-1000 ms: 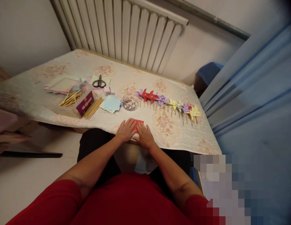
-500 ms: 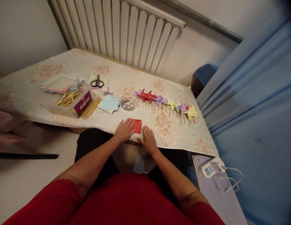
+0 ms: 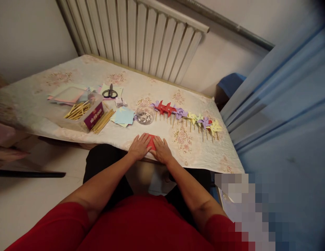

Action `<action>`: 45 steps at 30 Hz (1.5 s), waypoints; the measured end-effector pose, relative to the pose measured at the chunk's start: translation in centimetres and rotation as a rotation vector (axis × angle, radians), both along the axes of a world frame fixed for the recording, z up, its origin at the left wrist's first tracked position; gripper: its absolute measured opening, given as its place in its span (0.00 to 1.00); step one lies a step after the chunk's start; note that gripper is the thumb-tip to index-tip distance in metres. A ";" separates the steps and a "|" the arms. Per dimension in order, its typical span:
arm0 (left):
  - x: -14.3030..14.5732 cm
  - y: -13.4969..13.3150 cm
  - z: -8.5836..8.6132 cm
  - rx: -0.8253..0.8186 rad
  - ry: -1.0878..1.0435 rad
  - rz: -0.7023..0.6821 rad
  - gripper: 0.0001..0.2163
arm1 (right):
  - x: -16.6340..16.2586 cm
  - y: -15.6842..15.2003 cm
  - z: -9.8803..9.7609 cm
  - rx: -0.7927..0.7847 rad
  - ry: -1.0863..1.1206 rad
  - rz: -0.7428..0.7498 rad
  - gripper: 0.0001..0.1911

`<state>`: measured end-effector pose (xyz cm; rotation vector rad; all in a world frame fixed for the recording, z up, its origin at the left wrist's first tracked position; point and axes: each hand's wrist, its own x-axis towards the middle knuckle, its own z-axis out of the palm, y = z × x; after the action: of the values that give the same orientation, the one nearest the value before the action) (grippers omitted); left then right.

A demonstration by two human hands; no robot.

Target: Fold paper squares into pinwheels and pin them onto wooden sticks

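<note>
1. Red paper (image 3: 152, 140) lies on the cloth (image 3: 162, 129) near the table's front edge; left hand (image 3: 139, 146) and right hand (image 3: 161, 149) cover its two sides, palms down, fingers outstretched, flat rather than visibly pinching; whether a thumb is tucked underneath, I cannot tell.
2. Uneven pressure could leave a crooked crease; one hand pushing harder, or dragging sideways, would cause it; the cloth, if soft, would give beneath.
3. Drawing both palms back together could pull the sheet over the edge towards the lap.
4. Reaching forward hastily could tip the clear bowl (image 3: 144, 118); its shiny bits would scatter.
5. Sweeping the right arm outward could crush the pinwheels (image 3: 181, 113).
</note>
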<state>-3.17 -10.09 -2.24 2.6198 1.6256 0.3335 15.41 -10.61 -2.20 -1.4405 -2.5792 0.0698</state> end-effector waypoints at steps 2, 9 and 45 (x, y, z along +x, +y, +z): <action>-0.1 0.0 -0.1 0.006 -0.011 0.003 0.28 | 0.3 0.0 0.0 0.011 0.004 -0.003 0.37; -0.1 0.1 -0.1 0.004 -0.015 -0.002 0.28 | 1.3 -0.1 -0.1 0.043 0.053 -0.062 0.37; 0.8 6.9 3.7 -0.494 -0.703 0.441 0.08 | 2.5 -0.4 -1.5 0.238 0.409 -0.274 0.17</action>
<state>-2.33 -3.23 1.50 1.5267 1.6956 0.6677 17.90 -11.01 -3.75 -1.4923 -1.9785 0.0153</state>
